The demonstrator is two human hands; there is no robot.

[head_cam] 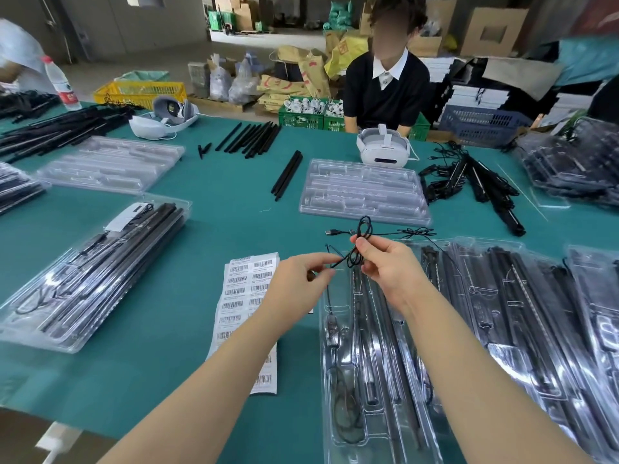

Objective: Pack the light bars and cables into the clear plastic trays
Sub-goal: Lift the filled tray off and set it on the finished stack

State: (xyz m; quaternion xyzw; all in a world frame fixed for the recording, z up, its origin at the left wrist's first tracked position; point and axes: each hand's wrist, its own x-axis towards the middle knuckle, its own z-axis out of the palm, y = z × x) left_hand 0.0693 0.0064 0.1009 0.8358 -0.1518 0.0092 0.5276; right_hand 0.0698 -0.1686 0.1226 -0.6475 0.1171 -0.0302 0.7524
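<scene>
Hands above a clear tray (338, 380), left hand (294, 286) and right hand (392, 272) both pinching a coiled black cable (363, 234)

I have one view only, from the head-worn camera, so nothing is shared with a second view. It looks forward and down across the green desk (207, 209), wide-angle, edges bowed. Both forearms enter from the bottom, close to the lens. Its far range reaches a seated person (385, 92) opposite and the stacked cartons (492, 31) behind.
</scene>
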